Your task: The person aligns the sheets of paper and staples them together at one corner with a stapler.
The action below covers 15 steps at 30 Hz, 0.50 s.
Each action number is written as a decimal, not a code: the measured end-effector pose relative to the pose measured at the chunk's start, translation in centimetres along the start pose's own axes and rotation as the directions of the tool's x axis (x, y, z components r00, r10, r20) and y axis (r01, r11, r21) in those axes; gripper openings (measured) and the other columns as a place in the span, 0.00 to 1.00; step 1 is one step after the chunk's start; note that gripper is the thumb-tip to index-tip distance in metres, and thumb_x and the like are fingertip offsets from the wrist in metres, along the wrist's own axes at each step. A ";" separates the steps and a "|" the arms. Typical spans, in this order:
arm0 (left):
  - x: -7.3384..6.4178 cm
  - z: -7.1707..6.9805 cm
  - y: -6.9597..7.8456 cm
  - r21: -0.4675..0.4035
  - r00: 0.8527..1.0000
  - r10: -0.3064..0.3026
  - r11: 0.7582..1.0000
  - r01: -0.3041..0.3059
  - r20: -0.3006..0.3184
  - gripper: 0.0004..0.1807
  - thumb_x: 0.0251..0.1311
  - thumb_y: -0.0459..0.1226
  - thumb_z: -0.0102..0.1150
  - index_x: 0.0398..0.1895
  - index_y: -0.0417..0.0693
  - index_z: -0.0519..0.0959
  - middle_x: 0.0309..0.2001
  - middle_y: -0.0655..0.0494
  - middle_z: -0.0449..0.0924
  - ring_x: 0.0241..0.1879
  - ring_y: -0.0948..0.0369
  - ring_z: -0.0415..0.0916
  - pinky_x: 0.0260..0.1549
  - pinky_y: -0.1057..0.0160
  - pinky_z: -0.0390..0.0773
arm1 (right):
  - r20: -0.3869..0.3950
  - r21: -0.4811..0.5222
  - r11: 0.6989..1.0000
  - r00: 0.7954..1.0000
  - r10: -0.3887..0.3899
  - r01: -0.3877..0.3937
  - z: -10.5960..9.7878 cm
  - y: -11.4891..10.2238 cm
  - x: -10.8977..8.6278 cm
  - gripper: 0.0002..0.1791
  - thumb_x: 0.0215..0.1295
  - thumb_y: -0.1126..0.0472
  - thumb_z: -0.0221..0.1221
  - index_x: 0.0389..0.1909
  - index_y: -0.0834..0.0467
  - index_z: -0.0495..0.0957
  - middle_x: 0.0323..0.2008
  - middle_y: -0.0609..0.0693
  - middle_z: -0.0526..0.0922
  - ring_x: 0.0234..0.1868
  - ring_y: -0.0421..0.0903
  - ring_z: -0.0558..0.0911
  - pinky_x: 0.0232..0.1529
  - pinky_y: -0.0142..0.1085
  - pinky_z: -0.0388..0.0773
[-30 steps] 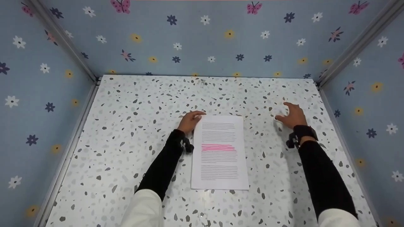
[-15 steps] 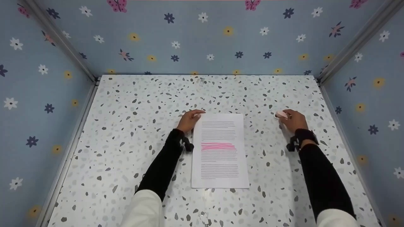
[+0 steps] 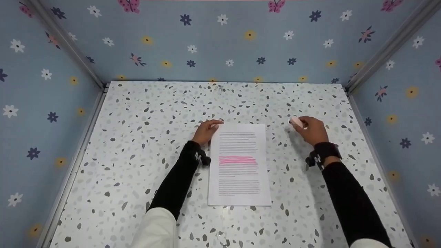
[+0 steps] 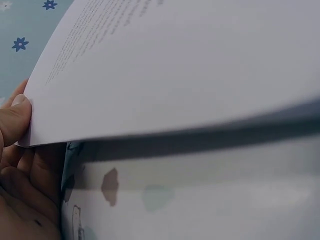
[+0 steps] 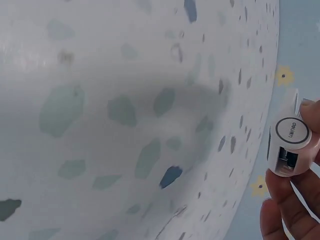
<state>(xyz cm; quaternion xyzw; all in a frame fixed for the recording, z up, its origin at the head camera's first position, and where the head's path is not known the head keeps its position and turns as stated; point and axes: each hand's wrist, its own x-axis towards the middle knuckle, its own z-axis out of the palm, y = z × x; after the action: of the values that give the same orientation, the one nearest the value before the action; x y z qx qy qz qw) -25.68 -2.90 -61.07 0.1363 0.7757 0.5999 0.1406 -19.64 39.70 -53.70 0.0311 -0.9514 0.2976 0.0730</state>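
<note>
A stack of printed paper sheets (image 3: pixel 241 199) lies on the speckled table, with pink highlighter strokes across a few of its lines. At its upper left corner my left hand (image 3: pixel 205 132) pinches the sheets; in the left wrist view the thumb (image 4: pixel 16 117) is on top and fingers are beneath. The edge there is lifted off the table. To the right of the stack, my right hand (image 3: pixel 313 131) grips a small pink-and-white stapler-like tool (image 3: pixel 296 122), held above the table. In the right wrist view the tool (image 5: pixel 292 135) shows a round badge and a dark slot.
White terrazzo-patterned table (image 3: pixel 155 113) surrounds the paper. Blue flowered panels (image 3: pixel 220 38) stand at the back and both sides, joined by grey metal corner posts (image 3: pixel 389 44).
My right hand, earlier spread with no tool visible in it, has taken hold of the small tool and shifted left with it. The left hand stays at the paper's corner.
</note>
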 end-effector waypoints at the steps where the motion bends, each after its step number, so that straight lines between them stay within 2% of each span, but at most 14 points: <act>1: 0.0 0.0 0.0 -0.005 1.000 0.001 1.000 -0.001 0.000 0.16 0.78 0.33 0.49 0.62 0.41 0.79 0.59 0.45 0.81 0.44 0.53 0.84 0.45 0.59 0.79 | 0.005 0.005 1.000 1.000 -0.012 0.012 0.2 -0.5 -0.2 0.21 0.69 0.57 0.66 0.55 0.67 0.81 0.43 0.65 0.84 0.41 0.58 0.80 0.42 0.51 0.74; 8: 0.0 0.0 -0.3 -0.021 1.000 -0.017 1.000 0.017 -0.012 0.16 0.78 0.34 0.49 0.62 0.44 0.80 0.57 0.46 0.82 0.40 0.59 0.84 0.41 0.64 0.79 | 0.066 0.037 0.999 0.998 -0.016 0.014 2.8 -3.1 -2.3 0.20 0.67 0.55 0.68 0.52 0.65 0.82 0.42 0.59 0.85 0.40 0.54 0.81 0.40 0.46 0.75; 15: -0.2 0.0 -0.1 0.009 1.000 -0.010 1.000 0.010 -0.005 0.17 0.78 0.34 0.48 0.63 0.43 0.79 0.49 0.44 0.85 0.29 0.62 0.81 0.32 0.66 0.76 | 0.173 -0.051 0.998 0.984 0.045 -0.037 5.5 -3.8 -3.9 0.21 0.68 0.51 0.67 0.51 0.62 0.83 0.38 0.55 0.84 0.36 0.51 0.80 0.37 0.44 0.75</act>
<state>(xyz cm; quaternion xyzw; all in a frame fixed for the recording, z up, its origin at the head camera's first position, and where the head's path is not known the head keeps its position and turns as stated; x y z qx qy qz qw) -25.54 -2.98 -61.15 0.1316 0.7795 0.5959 0.1412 -16.06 33.47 -56.63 0.0357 -0.9614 0.2725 -0.0157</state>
